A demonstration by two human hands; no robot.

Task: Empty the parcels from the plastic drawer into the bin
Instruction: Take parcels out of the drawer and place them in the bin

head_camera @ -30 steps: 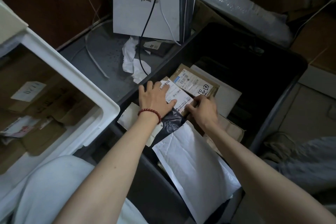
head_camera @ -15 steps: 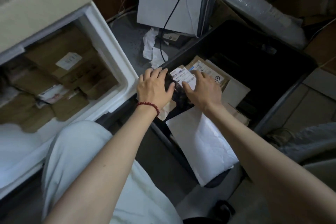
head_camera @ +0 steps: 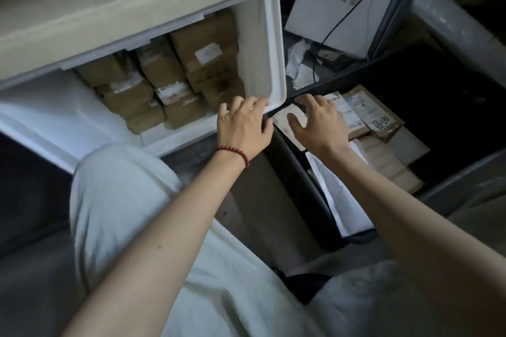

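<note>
Task status: partly done, by the look of it. Plastic drawer: white, smooth, rounded rim, pulled out at left and holding a packed stack of parcels, small brown cardboard boxes with white paper labels; these are what is left to move. Bin: dark, hard-walled, rectangular, standing just beside the drawer at right. It already contains several items: flat cardboard boxes with printed shipping labels, one marked by hand, and a white padded mailer, crinkled and soft, leaning on the near wall. Much of the bin's far side looks unfilled, though it is too dark to be sure. Left hand: red bead bracelet at the wrist, fingers loosely bent with tips on the drawer's near corner, holding no parcel. Right hand: fingers spread and relaxed over the boxes in the bin, gripping nothing. Judged stage: between loads, most of the drawer's contents yet to go.
</note>
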